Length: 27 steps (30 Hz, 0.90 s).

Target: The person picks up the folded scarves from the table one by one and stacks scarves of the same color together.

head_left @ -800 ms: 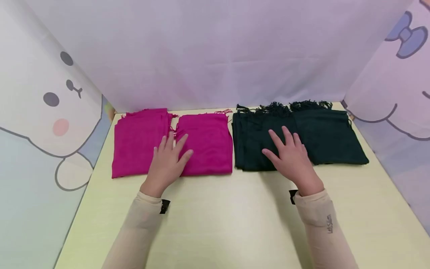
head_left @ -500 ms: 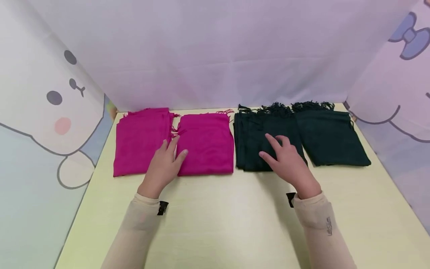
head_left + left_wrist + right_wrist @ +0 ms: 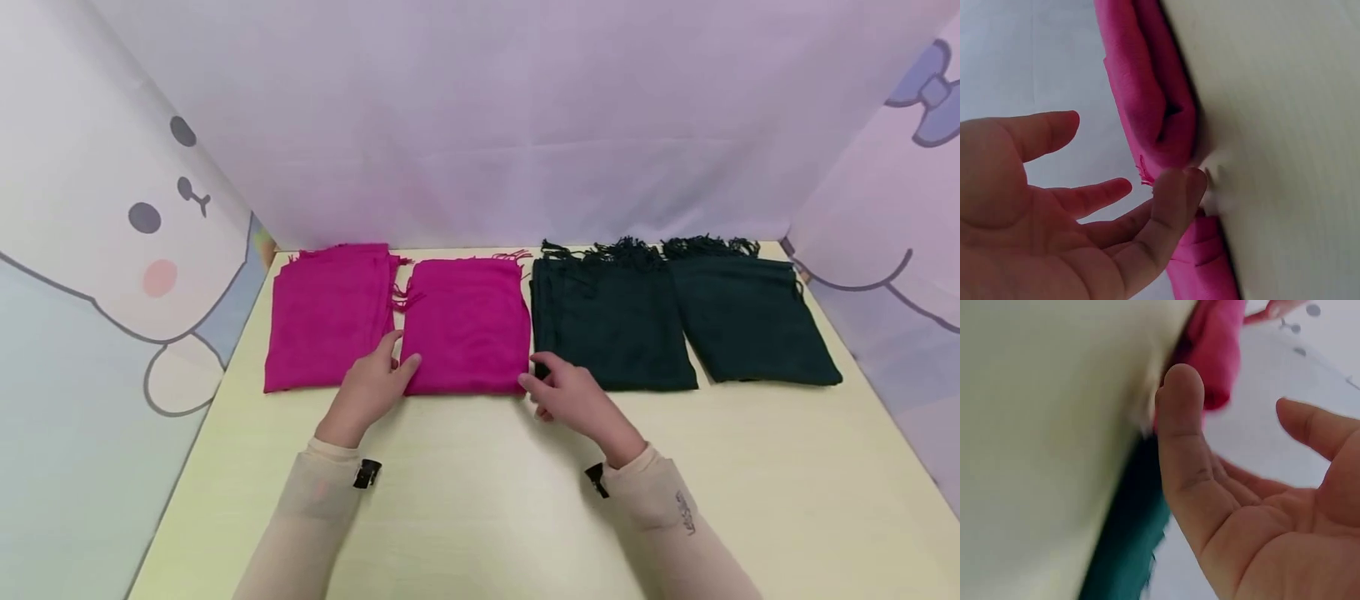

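Observation:
A folded magenta fringed scarf (image 3: 468, 329) lies on the table between my two hands. At its near left corner is my left hand (image 3: 367, 387), thumb and fingers spread apart; the left wrist view shows its fingers (image 3: 1169, 219) bent loosely by the gap beside the cloth. My right hand (image 3: 573, 404) is at the near right corner, with its thumb and fingers apart in the right wrist view, near the rolled edge of the magenta cloth (image 3: 1219, 359). Neither hand pinches the fabric; whether fingertips touch it I cannot tell.
Another folded magenta scarf (image 3: 326, 325) lies to the left. Two folded dark green fringed scarves, the nearer one (image 3: 611, 329) and the far-right one (image 3: 750, 321), lie to the right. A pale table (image 3: 480, 508) bears them, with white and cartoon-printed curtains (image 3: 480, 117) around it.
My right hand has moved left and nearer, from over the dark green scarf to the magenta scarf's right corner. My left hand has drawn back slightly toward that scarf's left corner.

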Tool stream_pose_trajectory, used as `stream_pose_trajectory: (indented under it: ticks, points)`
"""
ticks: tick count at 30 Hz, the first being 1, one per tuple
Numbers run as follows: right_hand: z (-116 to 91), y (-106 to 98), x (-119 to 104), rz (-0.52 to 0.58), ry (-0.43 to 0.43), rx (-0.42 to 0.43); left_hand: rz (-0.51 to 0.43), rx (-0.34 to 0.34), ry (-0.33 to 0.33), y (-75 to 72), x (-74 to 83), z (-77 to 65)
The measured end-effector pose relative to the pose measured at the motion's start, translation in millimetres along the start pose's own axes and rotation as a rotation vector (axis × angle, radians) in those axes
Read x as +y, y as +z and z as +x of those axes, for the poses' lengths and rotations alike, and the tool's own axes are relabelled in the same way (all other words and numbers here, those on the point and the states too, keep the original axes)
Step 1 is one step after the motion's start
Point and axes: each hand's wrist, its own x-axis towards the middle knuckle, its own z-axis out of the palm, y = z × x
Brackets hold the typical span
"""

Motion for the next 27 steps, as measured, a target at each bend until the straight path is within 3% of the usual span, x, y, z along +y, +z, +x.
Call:
stream_pose_trajectory:
  ticks: [5, 9, 12, 20, 27]
  points:
    - [8.4, 14.2, -0.8, 0.127, 0.061, 0.023, -0.102, -0.008, -0.028, 4.6, -4.1, 7.1]
    - [11.8, 17.7, -3.2, 0.13, 0.062, 0.035, -0.322, -0.013, -0.069, 7.5, -6.5, 10.8]
    - [13.3, 17.7, -4.7, 0.118, 0.051, 0.032, -0.513, -0.059, -0.076, 9.1, -7.6, 11.6]
    - [15.6, 18.7, -5.7, 0.122, 0.034, 0.015, -0.761, -0.147, -0.034, 20.7, -8.7, 11.4]
    - [16.2, 16.7, -3.6, 0.148, 0.059, 0.003, -1.103, -0.215, -0.057, 22.7, -2.5, 11.0]
